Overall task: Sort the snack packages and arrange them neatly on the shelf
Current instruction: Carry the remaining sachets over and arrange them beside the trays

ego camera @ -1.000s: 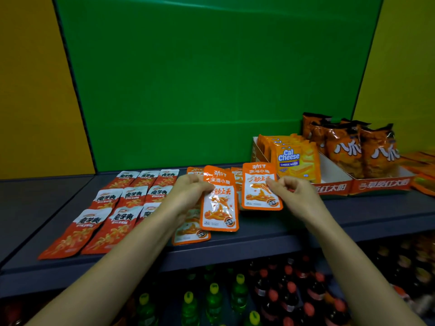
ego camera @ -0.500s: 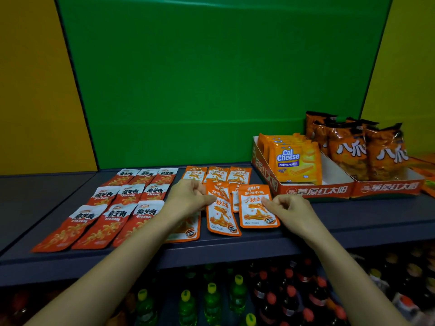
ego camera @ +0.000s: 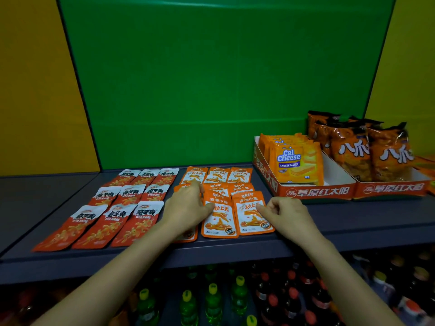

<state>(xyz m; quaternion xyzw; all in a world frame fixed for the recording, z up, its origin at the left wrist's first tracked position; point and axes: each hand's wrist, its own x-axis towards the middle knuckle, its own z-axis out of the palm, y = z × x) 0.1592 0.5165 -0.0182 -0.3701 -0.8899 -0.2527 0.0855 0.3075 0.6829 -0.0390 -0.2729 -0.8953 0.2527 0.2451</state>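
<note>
My left hand (ego camera: 186, 208) lies flat, thumb touching the front-middle orange packet (ego camera: 220, 217), holding nothing. My right hand (ego camera: 286, 214) is loosely curled, forefinger pressing the front-right orange packet (ego camera: 253, 214), not clasping it. I count nine orange packets in three rows on the grey shelf (ego camera: 353, 222), one largely hidden under my left hand. Left of them lie nine red-and-white packets (ego camera: 122, 203), three by three. To the right, a red tray (ego camera: 317, 190) holds yellow "Cal Cheese / Cheese Wafer" packs (ego camera: 296, 163); beside it stand dark orange bags (ego camera: 367, 151).
</note>
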